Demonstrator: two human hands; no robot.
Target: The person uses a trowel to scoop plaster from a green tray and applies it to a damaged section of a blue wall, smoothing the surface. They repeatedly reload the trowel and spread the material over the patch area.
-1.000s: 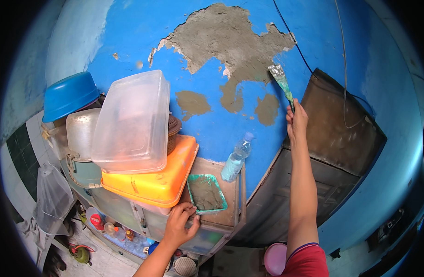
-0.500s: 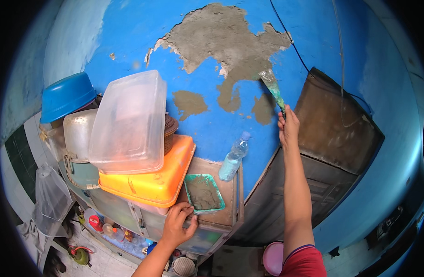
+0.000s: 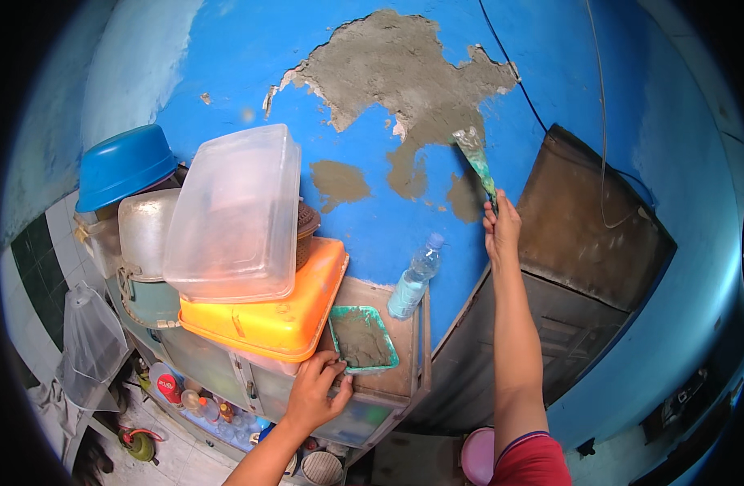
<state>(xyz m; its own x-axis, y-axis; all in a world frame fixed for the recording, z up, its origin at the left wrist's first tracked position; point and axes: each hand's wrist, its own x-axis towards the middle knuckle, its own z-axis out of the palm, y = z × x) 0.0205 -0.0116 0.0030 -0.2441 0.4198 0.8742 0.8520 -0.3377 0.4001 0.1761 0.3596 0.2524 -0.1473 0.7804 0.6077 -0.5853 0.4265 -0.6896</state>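
Observation:
My right hand (image 3: 502,225) grips the handle of a putty knife (image 3: 475,155) with a green-streaked blade. Its blade tip is at the lower right edge of a large grey mortar patch (image 3: 388,69) on the blue wall (image 3: 339,231). Smaller grey patches lie below it. My left hand (image 3: 317,393) is at the cabinet's front edge, fingers bent and thumb apart. Its fingertips are at the near left corner of a green tray (image 3: 393,350) of wet grey mortar (image 3: 362,338); whether they press on the rim I cannot tell.
Beside the tray stands a clear bottle (image 3: 416,275) with a blue cap. On the left, a clear plastic box (image 3: 234,211) rests on an orange bin (image 3: 267,320), near a metal pot (image 3: 147,235) and blue basin (image 3: 125,166). A dark wooden panel (image 3: 587,219) leans at right; a cable (image 3: 502,49) hangs above.
The whole view has shifted slightly. Against the wall, the putty knife's blade has moved a little left and down. My left hand stays by the tray's corner.

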